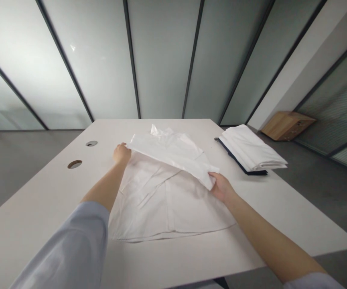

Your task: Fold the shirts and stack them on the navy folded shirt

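A white shirt (191, 212) lies on the table, its hem toward me, with a seam line running down its middle and several creases. Above its far part a white plastic bag (170, 150) is stretched slantwise; its far end looks crinkled and shiny. My left hand (122, 153) pinches the bag's left corner, fingers closed. Lower and nearer to me, my right hand (220, 186) grips the right corner between thumb and fingers. The near edge of the bag is raised off the shirt. The shirt's upper part is hidden under the bag.
A folded white cloth stack (251, 148) rests on a dark blue folded item (256, 173) at the table's right edge. Two round holes (75, 164) pierce the white table (49, 200) on the left. A wooden cabinet (287, 125) stands on the floor beyond, by frosted glass panels (164, 60).
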Demonstrator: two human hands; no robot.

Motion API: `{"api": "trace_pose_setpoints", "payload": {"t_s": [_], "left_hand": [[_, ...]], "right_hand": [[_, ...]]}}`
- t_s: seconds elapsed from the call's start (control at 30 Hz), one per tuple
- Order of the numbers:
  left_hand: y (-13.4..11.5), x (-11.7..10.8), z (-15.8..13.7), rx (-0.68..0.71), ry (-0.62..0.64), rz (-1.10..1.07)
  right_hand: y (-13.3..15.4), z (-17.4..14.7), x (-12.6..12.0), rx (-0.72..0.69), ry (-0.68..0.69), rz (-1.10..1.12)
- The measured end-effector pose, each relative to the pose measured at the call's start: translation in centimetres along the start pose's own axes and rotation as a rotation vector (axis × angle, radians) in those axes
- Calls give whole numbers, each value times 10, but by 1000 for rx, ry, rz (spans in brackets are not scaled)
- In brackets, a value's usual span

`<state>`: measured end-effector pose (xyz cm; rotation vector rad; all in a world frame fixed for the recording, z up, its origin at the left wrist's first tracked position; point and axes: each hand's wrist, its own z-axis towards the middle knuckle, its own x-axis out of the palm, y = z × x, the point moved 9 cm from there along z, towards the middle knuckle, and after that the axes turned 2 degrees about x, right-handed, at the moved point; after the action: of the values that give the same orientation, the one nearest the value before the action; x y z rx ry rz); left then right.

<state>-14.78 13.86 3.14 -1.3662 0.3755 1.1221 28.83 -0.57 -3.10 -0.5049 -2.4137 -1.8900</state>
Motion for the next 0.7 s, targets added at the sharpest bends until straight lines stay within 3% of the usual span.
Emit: {"api": "trace_pose_setpoints", "payload": {"t_s": [0.1, 0.27, 0.43, 0.57, 0.63, 0.7], "left_hand": [[23, 6, 19, -241, 37, -296], [29, 24, 23, -231, 122, -558], [27, 20, 13, 20, 139, -109], [20, -6, 1, 76, -30, 115], [4, -20, -10, 143, -145, 162], [-18, -19, -23, 276, -147, 205]], "right_hand": [[-7, -4, 7, 0, 48, -79], [-15, -16, 14, 40, 89, -86], [-12, -27, 12, 42, 181, -176], [-19, -25, -4, 158, 246, -573], [0, -14, -14, -2, 152, -764], [27, -6, -10, -271, 56, -911]]}}
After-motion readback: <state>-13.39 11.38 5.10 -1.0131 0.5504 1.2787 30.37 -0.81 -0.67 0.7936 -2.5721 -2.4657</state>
